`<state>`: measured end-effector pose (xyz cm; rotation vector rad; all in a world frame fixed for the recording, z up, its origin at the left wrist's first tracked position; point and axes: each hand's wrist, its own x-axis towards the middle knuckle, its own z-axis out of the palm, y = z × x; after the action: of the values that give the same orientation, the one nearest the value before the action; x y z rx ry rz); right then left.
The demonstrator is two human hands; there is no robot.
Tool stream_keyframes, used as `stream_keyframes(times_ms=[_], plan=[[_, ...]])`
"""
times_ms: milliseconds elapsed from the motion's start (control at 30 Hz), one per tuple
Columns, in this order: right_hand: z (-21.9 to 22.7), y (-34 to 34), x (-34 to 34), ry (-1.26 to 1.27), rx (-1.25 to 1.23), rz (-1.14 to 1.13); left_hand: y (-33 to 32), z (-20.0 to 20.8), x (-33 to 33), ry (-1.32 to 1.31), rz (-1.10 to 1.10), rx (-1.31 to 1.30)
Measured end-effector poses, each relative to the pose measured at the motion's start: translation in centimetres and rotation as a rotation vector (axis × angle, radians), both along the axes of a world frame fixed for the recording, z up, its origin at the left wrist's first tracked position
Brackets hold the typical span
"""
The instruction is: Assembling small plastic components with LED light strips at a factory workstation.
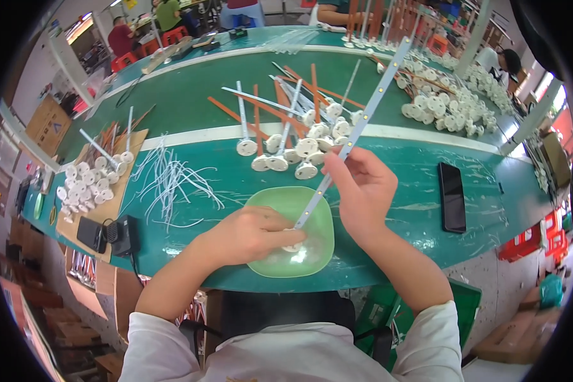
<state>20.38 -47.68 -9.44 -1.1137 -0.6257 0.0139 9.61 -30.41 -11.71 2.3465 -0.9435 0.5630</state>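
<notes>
My right hand [365, 188] pinches a long, narrow white LED strip bar [370, 109] dotted with small yellow chips. The bar slants from the upper right down to a white round base [293, 247] at its lower end. Closed around that base is my left hand [256, 234], whose fingers hide part of it. Both hands work over a light green bowl [318, 258] at the front of the green table. Past the bowl lies a pile of similar bars with white round bases [307, 148], some with orange-brown strips.
Thin white wires [172, 181] lie loose to the left, beyond a black adapter box [123, 235]. More white bases [86, 186] sit on cardboard at far left. A black phone [452, 197] rests at right. A large heap of white bases [449, 105] fills the back right; people sit beyond.
</notes>
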Motion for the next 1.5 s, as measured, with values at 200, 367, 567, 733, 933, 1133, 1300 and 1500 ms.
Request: stream_keyframes(times_ms=[200, 367, 567, 733, 933, 1133, 1300, 1500], plan=[[-0.5, 0.0, 0.3, -0.010, -0.105, -0.045, -0.1, 0.0, 0.3, 0.049, 0.036, 0.069], [-0.3, -0.1, 0.1, 0.068, -0.042, 0.001, -0.2, -0.2, 0.1, 0.038, 0.045, 0.048], [-0.8, -0.2, 2.5, 0.511, 0.055, -0.059, 0.3, -0.3, -0.2, 0.080, 0.176, 0.013], [-0.2, 0.5, 2.9, 0.383, 0.050, -0.233, 1.0, 0.0, 0.7, -0.116, 0.391, -0.193], [-1.4, 0.0, 0.7, -0.459, -0.729, 0.154, 1.3, -0.7, 1.4, 0.139, 0.390, -0.754], [-1.7, -0.8, 0.2, -1.051, -1.082, 0.122, 0.5, -0.8, 0.9, 0.202, 0.421, -0.546], [0.0, -1.5, -0.2, -1.043, -1.296, 0.116, 0.2, -1.9, 1.0, 0.078, 0.465, -0.337], [0.1, -1.7, 0.1, -0.998, -1.416, 0.067, 0.0, -1.5, 0.7, 0.020, 0.509, -0.207]])
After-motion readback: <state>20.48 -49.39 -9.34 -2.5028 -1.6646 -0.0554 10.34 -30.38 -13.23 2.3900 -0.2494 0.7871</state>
